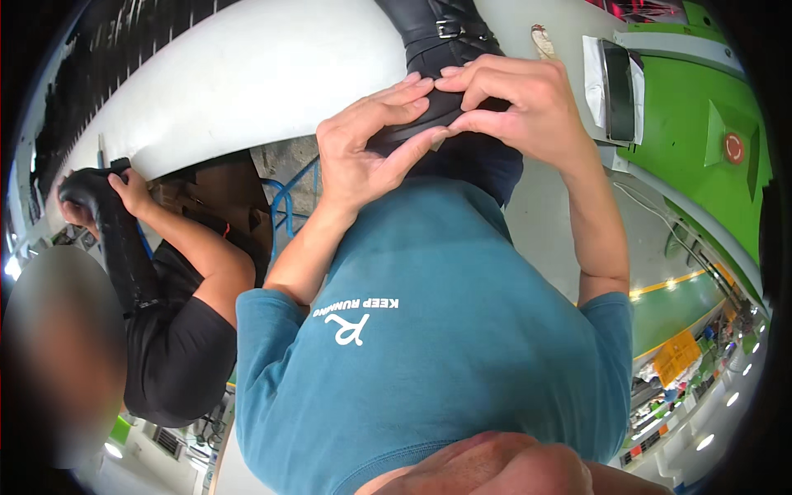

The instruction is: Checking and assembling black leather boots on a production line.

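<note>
A black boot (423,56) with a buckled strap lies over the near edge of the white work surface, its near end toward my body. My left hand (371,140) pinches the near end from the left, thumb below and fingers on top. From the right, my right hand (524,103) grips the same end, with curled index finger and thumb. The fingertips of both hands nearly meet over the black material. What lies between thumbs and fingers is partly hidden.
The white work surface (247,66) curves along the front. At the right stand a green machine (693,107) with a red button (733,148) and a dark phone (619,91) on white paper. At the left a co-worker (186,330) handles another black boot (115,231).
</note>
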The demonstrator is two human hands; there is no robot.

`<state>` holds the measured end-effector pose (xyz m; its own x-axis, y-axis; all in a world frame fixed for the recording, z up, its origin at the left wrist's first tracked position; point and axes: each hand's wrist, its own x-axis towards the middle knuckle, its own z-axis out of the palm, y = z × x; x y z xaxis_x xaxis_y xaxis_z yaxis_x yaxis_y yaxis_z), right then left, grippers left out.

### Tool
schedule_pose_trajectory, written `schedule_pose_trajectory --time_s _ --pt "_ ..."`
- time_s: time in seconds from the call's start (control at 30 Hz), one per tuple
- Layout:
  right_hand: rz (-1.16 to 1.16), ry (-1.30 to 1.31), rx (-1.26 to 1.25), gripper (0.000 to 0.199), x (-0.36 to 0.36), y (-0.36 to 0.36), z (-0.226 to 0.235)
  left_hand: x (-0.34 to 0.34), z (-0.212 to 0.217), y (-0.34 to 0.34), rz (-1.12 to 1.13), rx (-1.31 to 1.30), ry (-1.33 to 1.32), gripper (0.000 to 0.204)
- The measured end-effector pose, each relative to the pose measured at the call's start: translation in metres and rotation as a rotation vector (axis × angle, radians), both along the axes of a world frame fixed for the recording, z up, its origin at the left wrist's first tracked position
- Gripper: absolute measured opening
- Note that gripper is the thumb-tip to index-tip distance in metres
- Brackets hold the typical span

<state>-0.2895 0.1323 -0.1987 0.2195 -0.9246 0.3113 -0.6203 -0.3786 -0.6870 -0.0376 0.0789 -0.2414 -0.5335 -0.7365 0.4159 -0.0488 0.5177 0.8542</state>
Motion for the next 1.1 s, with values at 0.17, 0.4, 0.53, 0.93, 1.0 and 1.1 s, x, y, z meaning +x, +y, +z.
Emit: schedule_pose_trajectory --time_s 0.17,0.4,0.53,0.93,1.0,1.1 --pt "-0.253 -0.243 -0.014 0.043 -0.021 -0.011 -0.010 -0.001 -0.007 0.004 0.033 0.035 0.039 0.034" --pt "-0.399 -0.528 0.561 0.053 -0.016 -0.004 -0.036 0.006 -0.022 0.005 -0.037 -0.101 0.115 0.033" --pt "-0.350 -0.682 0.339 0.050 -0.004 0.003 0.000 -0.002 0.016 0.002 -0.102 -0.234 0.066 0.040" --pt "-0.138 -0.139 -0.258 0.060 -0.024 0.013 0.081 -0.054 0.189 -0.042 -0.089 -0.928 -0.618 0.084" --pt "-0.340 -0.310 -0.371 0.058 -0.036 0.019 0.060 -0.053 0.186 -0.052 -0.077 -0.898 -0.683 0.076" --pt "-0.460 -0.475 -0.411 0.053 -0.029 0.019 0.025 -0.048 0.181 -0.064 -0.093 -0.831 -0.683 0.064"
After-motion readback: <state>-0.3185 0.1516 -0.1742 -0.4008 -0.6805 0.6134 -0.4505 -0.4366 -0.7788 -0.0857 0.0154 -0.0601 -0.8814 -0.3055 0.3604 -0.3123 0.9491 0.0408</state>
